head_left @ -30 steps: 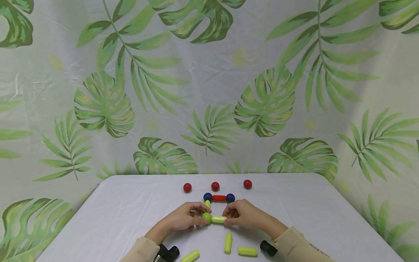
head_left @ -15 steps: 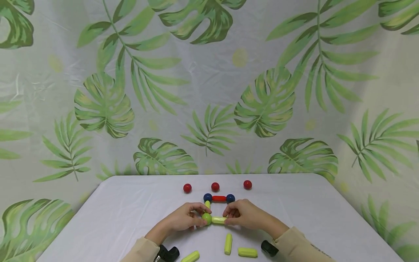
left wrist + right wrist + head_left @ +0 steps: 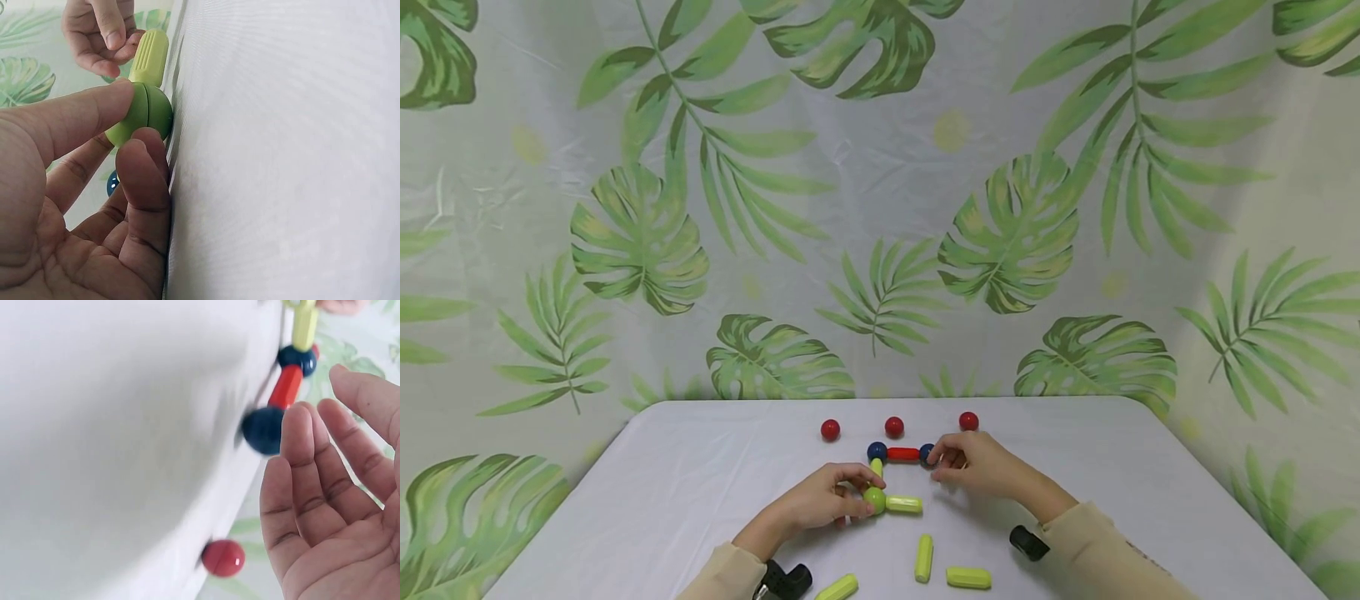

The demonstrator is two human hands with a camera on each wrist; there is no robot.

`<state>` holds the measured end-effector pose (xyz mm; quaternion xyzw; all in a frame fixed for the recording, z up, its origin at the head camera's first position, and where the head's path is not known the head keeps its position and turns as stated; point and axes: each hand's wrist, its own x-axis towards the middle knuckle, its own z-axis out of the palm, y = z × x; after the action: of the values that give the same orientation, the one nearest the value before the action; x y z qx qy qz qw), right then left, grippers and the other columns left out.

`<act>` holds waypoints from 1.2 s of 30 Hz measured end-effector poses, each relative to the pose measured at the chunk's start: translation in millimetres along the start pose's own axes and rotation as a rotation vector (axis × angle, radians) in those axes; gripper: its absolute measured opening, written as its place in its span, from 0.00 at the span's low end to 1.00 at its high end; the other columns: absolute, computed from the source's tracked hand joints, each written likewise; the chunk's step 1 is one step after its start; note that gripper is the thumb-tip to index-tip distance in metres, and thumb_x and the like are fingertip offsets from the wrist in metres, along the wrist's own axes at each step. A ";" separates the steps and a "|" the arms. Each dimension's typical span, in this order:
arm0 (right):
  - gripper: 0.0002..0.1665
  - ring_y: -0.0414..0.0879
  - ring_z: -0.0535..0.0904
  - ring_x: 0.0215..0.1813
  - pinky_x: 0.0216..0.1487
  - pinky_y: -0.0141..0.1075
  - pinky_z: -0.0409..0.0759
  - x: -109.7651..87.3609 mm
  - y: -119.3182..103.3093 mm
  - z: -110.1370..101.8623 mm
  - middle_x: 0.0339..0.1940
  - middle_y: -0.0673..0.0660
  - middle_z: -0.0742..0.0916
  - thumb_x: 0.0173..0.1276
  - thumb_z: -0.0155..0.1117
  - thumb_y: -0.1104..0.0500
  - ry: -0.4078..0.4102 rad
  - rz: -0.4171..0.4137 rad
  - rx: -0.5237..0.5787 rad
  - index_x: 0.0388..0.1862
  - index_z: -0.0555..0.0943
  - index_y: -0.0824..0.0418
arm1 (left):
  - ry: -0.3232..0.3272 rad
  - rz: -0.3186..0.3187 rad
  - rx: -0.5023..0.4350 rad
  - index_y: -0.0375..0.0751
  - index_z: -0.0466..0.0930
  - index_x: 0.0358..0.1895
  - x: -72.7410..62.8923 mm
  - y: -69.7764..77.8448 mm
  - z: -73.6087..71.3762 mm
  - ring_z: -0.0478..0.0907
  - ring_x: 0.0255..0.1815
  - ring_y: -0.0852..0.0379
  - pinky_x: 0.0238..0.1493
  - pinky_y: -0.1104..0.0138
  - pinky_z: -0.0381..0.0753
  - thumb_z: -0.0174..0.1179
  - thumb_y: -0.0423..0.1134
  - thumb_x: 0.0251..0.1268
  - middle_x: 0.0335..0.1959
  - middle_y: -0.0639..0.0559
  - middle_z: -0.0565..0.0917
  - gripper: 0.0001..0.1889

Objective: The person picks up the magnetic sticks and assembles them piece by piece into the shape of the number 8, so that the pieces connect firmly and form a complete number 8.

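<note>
My left hand pinches a green ball between thumb and fingers, close over the white table. A yellow-green rod sticks out of that ball to the right. Another yellow-green rod runs from it back to a dark blue ball. From there a red rod leads right to a second dark blue ball. My right hand is beside this second ball, partly covering it in the head view. In the right wrist view its fingers are loosely extended, with nothing between them and the thumb.
Three red balls, one of them the middle ball, lie in a row behind the joined pieces. Loose yellow-green rods lie in front, nearer the person. A black wrist camera hangs below the right sleeve. A leaf-patterned curtain stands behind the table.
My right hand has let go of the right-pointing yellow-green rod and moved back and to the right, up to the right blue ball. My left hand has stayed on the green ball.
</note>
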<state>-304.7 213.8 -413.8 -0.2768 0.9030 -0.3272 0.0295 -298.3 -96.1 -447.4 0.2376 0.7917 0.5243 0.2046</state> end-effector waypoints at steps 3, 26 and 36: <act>0.12 0.36 0.79 0.35 0.41 0.29 0.81 1.6 5.7 -8.6 0.33 0.47 0.85 0.72 0.76 0.58 0.040 -0.011 -0.035 0.49 0.86 0.62 | 0.001 0.000 0.002 0.43 0.87 0.59 0.1 -0.5 0.0 0.74 0.31 0.58 0.30 0.68 0.76 0.72 0.35 0.70 0.48 0.50 0.82 0.16; 0.25 0.64 0.85 0.55 0.63 0.59 0.82 20.4 61.5 -44.8 0.54 0.69 0.87 0.72 0.74 0.59 0.225 0.196 -0.121 0.63 0.81 0.69 | 0.001 0.002 0.001 0.42 0.86 0.60 1.5 -1.9 -0.7 0.74 0.30 0.59 0.30 0.69 0.76 0.71 0.35 0.71 0.48 0.51 0.82 0.16; 0.29 0.65 0.84 0.59 0.61 0.57 0.82 30.9 71.2 -44.4 0.55 0.71 0.87 0.73 0.74 0.56 0.246 0.314 -0.030 0.66 0.80 0.70 | 0.007 0.000 -0.010 0.43 0.87 0.59 0.1 -1.3 0.1 0.74 0.30 0.58 0.31 0.69 0.76 0.72 0.35 0.70 0.49 0.50 0.82 0.17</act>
<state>-375.4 268.3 -418.3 -0.0910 0.9366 -0.3365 -0.0344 -298.6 -96.4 -448.7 0.2348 0.7897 0.5291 0.2031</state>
